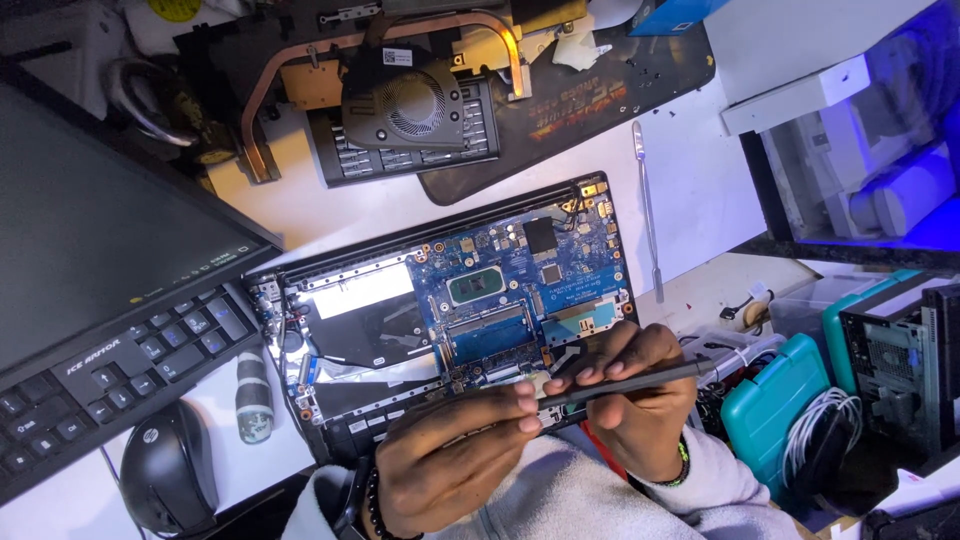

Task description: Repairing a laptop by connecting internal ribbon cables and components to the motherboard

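Right hand (640,400) grips a slim dark tool (630,382) held flat over the near edge of the opened laptop (450,310), left hand (455,465) pinching its tip, blue circuit board (520,290) just beyond

The left hand (455,465) and right hand (630,400) cover the opened laptop's (450,310) near edge; the keyboard (110,380) is cut off at the left.

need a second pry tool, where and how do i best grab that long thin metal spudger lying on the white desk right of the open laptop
Probably pinch the long thin metal spudger at mid-shaft, coming straight down from above with fingers on its two long sides. It lies flat on the white desk, running top to bottom of the view, with bare surface on both sides. The middle is narrow and even, the ends flatten out. The open laptop's edge sits just left.
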